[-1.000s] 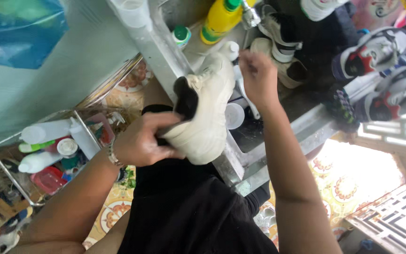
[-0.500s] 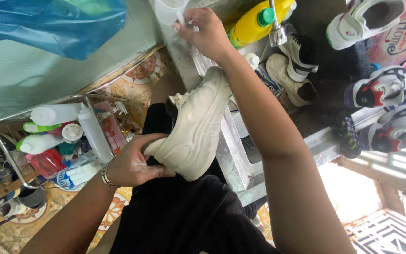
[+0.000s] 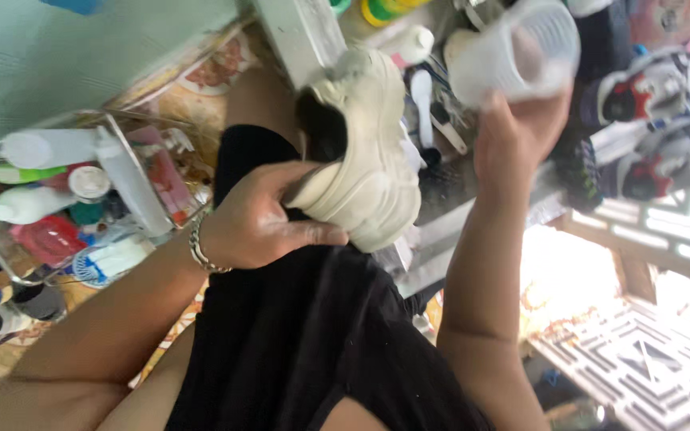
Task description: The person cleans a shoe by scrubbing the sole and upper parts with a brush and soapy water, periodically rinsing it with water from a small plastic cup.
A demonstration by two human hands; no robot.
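You sit close to a steel sink (image 3: 301, 36), with your black clothing (image 3: 297, 335) filling the lower middle of the view. At your left there is a wire rack (image 3: 133, 172) with white and green bottles (image 3: 41, 148) lying in it. In the sink, at the right, several sneakers (image 3: 648, 104) in white, red and blue are piled together. Your left hand (image 3: 261, 223) is wrapped firmly around the heel of a cream sneaker (image 3: 365, 152) and holds it up, tilted, just in front of the sink edge and above your lap. Your right hand (image 3: 521, 132) is closed around a translucent plastic cup (image 3: 513, 52), raised over the sink, just beside the sneaker's toe but apart from it.
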